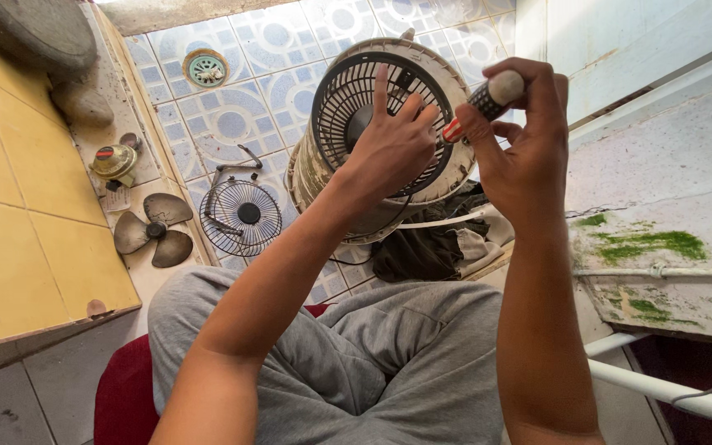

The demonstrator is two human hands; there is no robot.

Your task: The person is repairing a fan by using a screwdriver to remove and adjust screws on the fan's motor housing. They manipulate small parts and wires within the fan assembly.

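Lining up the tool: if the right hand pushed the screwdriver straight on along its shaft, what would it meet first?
Most likely the fan housing: the screwdriver in the right hand points down-left at its rim, just past the left hand. Depth is unclear.

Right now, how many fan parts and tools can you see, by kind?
Fan body under the left hand: 1
Loose grille: 1
Blade: 1
Round cap: 1
Screwdriver in the right hand: 1
Total: 5
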